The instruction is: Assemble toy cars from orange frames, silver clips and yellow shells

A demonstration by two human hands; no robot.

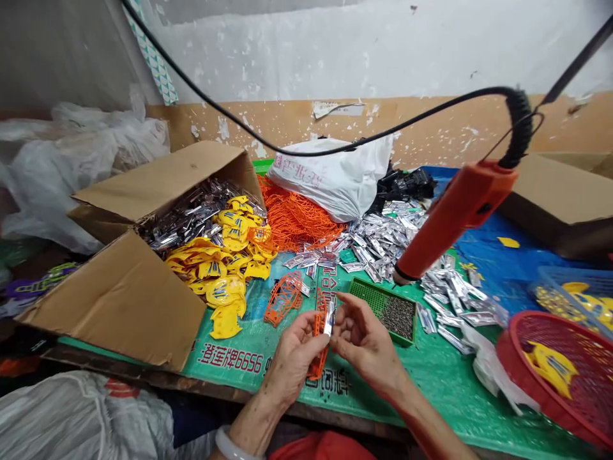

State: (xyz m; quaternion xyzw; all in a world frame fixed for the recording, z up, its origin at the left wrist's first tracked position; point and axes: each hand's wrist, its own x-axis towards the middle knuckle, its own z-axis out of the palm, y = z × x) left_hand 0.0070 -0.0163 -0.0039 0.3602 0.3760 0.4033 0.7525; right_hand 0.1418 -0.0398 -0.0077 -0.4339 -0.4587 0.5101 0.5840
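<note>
Held upright in my left hand (294, 358) are an orange lattice plastic frame (317, 367) and a shiny silver plastic piece (329, 317), pinched between thumb and fingers. My right hand (361, 345) is close against their right side, its fingers curled together; whether it pinches a small part is hidden. Another orange lattice frame (283, 299) lies flat on the table just beyond my left hand. Past my right hand sits a green tray (366, 296) of small dark screws (397, 315). An orange-red electric screwdriver (447, 223) hangs above the tray, untouched.
A tipped cardboard box (138, 306) at left spills silver and yellow parts (225, 291). Behind are piled orange frames (301, 214) and a white bag (335, 176). Silver pieces (383, 236) spread toward a red basket (517, 345) at right. A black cable (268, 144) loops overhead.
</note>
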